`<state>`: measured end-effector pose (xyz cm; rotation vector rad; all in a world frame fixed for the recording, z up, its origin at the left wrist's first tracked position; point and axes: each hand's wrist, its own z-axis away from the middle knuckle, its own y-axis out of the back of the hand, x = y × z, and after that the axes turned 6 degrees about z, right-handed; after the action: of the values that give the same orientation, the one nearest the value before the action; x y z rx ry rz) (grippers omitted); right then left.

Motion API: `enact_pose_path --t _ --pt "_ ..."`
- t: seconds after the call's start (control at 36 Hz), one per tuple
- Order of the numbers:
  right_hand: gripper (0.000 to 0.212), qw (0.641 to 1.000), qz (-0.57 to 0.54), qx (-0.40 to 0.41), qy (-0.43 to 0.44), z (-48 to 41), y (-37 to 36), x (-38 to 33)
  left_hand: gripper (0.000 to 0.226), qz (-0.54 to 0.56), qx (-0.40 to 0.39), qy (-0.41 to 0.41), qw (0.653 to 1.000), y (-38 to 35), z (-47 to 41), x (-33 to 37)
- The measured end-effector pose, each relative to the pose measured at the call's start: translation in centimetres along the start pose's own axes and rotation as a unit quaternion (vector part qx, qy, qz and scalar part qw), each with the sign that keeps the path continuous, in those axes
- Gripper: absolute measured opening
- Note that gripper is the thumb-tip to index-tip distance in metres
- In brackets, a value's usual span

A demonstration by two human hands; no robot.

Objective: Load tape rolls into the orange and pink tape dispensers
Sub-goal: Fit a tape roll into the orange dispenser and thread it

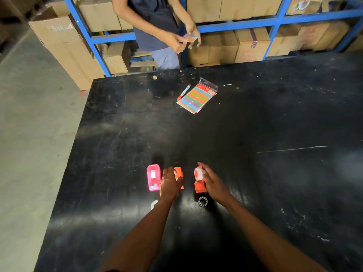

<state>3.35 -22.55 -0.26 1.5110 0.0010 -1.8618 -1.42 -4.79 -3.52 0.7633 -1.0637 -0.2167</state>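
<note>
On a scuffed black bench, the left hand is curling its grip over an orange dispenser, beside a pink dispenser on its left. The right hand is pinching a white tape roll sitting in a second orange dispenser. Two loose rolls are lying just nearer. A colourful packet is resting at the far side.

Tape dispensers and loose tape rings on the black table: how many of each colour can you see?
Pink dispenser: 1
Orange dispensers: 2
Loose tape rings on the table: 2
Total: 5
The right orange dispenser already has a tape roll sitting in it, not counted.
</note>
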Motion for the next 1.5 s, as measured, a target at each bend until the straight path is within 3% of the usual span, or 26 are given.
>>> enact_pose_path --t 0.17,0.39,0.47,0.58,0.72,0.81,1.0,1.31,1.5 --pt "0.04 1.0 0.004 -0.009 -0.01 -0.4 0.4 0.0 0.05 -0.04 -0.022 0.031 0.998 -1.2 -1.1 0.7" --pt "0.041 1.0 0.004 -0.026 -0.012 -0.6 0.6 -0.5 0.053 -0.045 -0.015 0.064 0.997 -1.8 -2.0 0.7" --pt "0.04 1.0 0.0 -0.024 -0.015 -0.8 0.4 -0.1 0.051 0.008 -0.01 0.083 0.996 -1.4 -2.1 0.6" --pt "0.04 1.0 0.003 -0.017 -0.022 -0.9 0.4 -0.1 0.046 0.158 -0.018 0.118 0.98 -0.8 -1.7 1.2" --pt "0.04 0.999 0.008 0.003 -0.032 -1.1 0.5 -0.1 0.044 0.349 -0.107 0.152 0.918 0.9 -0.7 2.5" --pt "0.041 1.0 0.014 0.001 -0.028 -0.9 0.7 -0.5 0.048 0.41 -0.169 0.147 0.884 2.4 0.2 3.5" --pt "0.039 1.0 -0.005 0.019 -0.015 -0.8 -0.1 -0.9 0.044 0.427 -0.223 0.126 0.867 3.9 1.4 4.9" --pt "0.044 1.0 0.011 0.014 0.011 0.0 0.0 -1.9 0.044 0.431 -0.224 0.116 0.866 5.3 3.0 5.7" --pt "0.038 0.999 0.017 0.015 0.024 0.8 0.1 -4.1 0.041 0.469 -0.233 0.113 0.844 6.6 3.7 5.7"
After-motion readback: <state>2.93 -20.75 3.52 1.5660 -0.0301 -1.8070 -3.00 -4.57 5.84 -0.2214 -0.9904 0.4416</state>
